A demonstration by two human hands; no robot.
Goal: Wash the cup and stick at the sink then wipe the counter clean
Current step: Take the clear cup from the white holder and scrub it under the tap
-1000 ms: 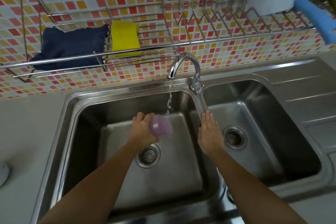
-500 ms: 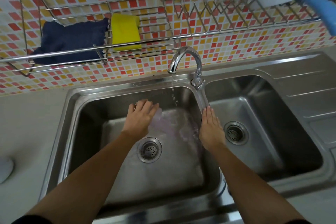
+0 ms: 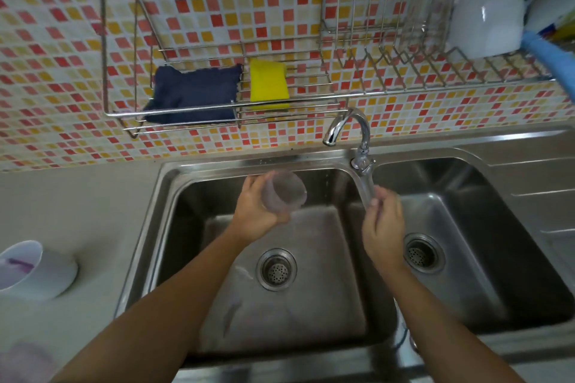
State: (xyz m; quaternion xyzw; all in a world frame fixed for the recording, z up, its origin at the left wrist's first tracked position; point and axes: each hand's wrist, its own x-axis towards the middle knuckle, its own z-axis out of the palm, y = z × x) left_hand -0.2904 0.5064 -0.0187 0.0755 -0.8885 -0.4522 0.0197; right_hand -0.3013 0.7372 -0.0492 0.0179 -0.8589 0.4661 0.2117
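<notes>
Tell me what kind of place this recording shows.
Most likely a home kitchen: a double stainless sink with a gooseneck faucet, a mosaic-tiled backsplash, and a wire dish rack above.

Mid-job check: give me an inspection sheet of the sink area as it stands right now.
Surface: grey counter beside a double steel sink.
Job's things: clear cup held over the left basin; stick not identified; dark cloth and yellow sponge on the wall rack.
Clutter: white bowl with purple residue on the counter.
Hands: left hand grips the cup; right hand on the tap handle.
Cables: nothing seen.
Surroundings: mosaic tile wall; tap flow unclear; white dish in the rack.
</notes>
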